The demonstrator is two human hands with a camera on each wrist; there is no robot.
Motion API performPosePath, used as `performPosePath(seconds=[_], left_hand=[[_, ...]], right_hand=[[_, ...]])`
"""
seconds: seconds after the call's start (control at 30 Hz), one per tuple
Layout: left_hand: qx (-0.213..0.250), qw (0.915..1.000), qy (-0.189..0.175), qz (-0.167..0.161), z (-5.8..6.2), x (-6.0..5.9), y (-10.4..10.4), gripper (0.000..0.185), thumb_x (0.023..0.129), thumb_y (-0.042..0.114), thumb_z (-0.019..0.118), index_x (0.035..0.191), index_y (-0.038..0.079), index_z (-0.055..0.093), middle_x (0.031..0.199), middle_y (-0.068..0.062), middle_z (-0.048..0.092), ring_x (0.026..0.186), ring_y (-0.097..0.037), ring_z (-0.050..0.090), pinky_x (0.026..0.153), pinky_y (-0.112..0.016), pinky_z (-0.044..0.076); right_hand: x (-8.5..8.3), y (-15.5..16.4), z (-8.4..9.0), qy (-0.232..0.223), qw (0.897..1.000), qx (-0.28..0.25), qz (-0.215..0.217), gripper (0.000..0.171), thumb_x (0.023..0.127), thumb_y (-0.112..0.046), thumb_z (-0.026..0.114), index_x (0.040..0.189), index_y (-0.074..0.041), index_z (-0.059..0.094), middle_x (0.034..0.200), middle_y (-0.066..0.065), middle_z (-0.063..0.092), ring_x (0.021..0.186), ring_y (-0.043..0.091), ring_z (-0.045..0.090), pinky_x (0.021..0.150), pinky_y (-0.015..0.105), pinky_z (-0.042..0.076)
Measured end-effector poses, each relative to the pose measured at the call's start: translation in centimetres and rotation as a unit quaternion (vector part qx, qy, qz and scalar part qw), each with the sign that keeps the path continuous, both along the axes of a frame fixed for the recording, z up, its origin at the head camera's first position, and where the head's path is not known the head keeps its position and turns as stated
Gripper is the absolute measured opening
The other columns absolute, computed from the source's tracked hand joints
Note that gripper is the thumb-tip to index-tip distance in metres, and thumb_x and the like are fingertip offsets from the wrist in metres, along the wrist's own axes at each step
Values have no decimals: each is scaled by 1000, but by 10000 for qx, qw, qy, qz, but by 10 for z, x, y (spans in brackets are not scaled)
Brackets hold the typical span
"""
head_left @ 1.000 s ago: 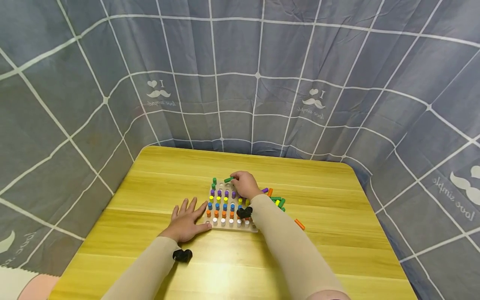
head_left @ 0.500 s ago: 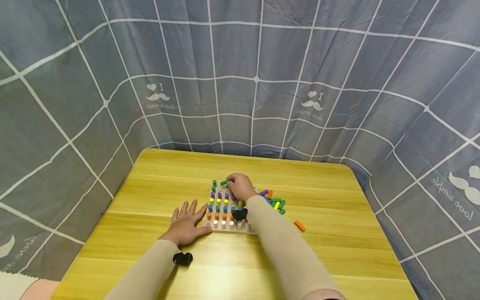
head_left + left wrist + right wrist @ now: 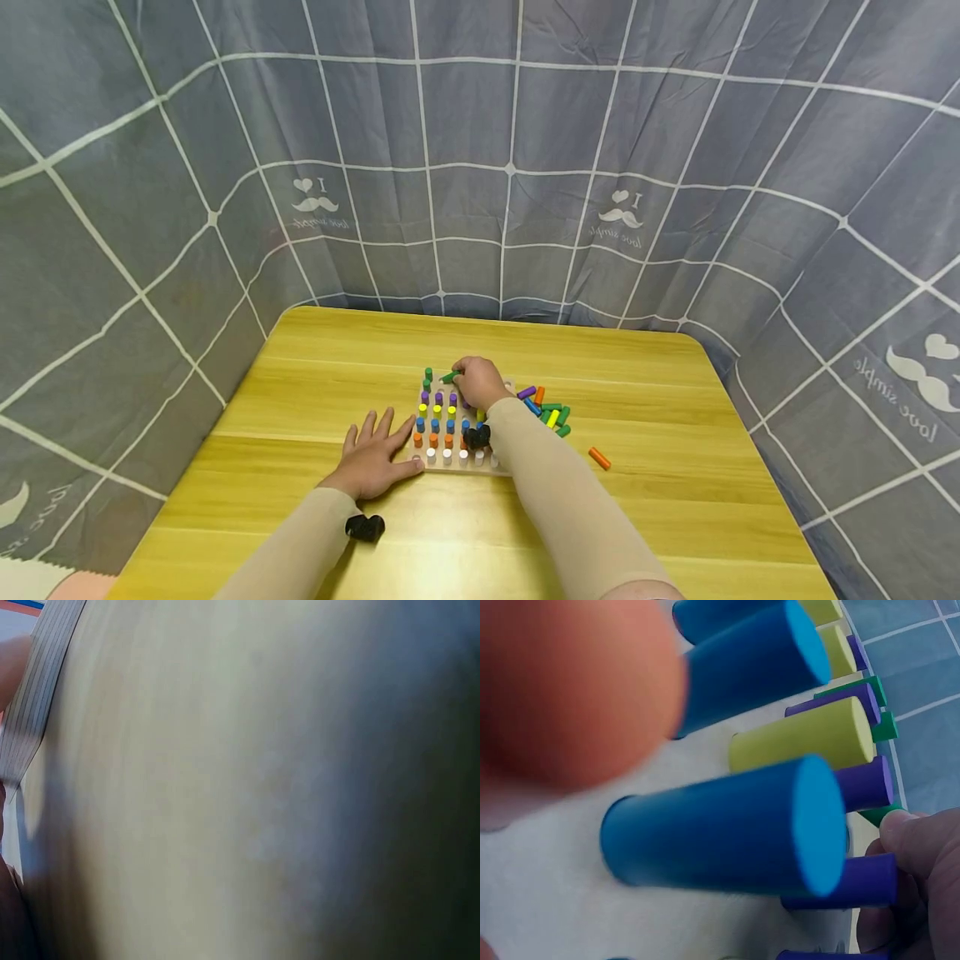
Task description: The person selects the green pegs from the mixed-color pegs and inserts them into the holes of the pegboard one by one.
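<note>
A pale wooden pegboard [image 3: 459,468] carries rows of white, orange, blue, yellow and purple pegs, with two green pegs [image 3: 428,374] at its back left. My right hand [image 3: 482,383] pinches another green peg [image 3: 448,377] between thumb and fingertips, tilted low over the back row. In the right wrist view, a thumb [image 3: 911,832] presses that peg's end behind the purple pegs [image 3: 862,881]; a blue peg [image 3: 727,832] looms in front. My left hand [image 3: 371,460] lies flat, fingers spread, beside the board's left edge, thumb at the front left corner.
Right of the board lies a loose heap of green, yellow, blue, purple and orange pegs [image 3: 552,417]. One orange peg [image 3: 599,458] lies apart, nearer the right. A grey curtain [image 3: 480,200] with white lines surrounds the wooden table [image 3: 660,517] at the back and sides.
My right hand has moved a little left and toward me with the green peg, which now slants more. The left hand stays in place. The head view has tilted up slightly.
</note>
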State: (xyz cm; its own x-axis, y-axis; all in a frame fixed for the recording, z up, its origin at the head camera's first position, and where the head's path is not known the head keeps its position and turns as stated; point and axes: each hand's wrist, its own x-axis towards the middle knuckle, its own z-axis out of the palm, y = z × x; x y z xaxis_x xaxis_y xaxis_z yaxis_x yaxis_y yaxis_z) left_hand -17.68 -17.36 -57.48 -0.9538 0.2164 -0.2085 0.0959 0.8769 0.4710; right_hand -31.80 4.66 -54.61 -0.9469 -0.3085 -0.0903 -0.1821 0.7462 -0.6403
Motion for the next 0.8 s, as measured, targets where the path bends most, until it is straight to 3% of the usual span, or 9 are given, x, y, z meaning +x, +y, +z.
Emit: performPosePath(seconds=[0.37,0.47,0.6,0.8], left_hand=[[-103,9999,-90,32,1,1,-1,90,95,76,55,169,32,25,177,-19,9,163,-49,-4,125,-73,-5],[-98,9999,-100,44,0,2,0,91,95,77,55,169,32,26,177,-19,9,163,-49,-4,125,-74,-5],[-67,9999,-91,59,-2,1,0,91,95,77,55,169,32,26,177,-19,9,163,-50,-3,125,-73,-5],[-50,10000,-24,45,-3,-1,0,91,95,76,56,168,31,27,177,-19,11,163,-50,-1,125,-72,-5]], right_hand=[[-2,-3,1,-16,10000,54,58,27,109,-15,59,131,-7,73,120,11,76,88,18,67,83,36,59],[-3,-3,-3,-47,9999,8,108,27,109,-16,60,130,-7,73,117,10,76,79,16,65,75,34,57],[-5,-5,-10,-26,9998,11,195,25,108,-16,60,128,-7,74,114,10,76,79,16,66,71,32,55],[-8,-8,-9,287,9981,419,349,24,107,-15,62,125,-8,75,115,8,78,95,19,72,84,35,59]])
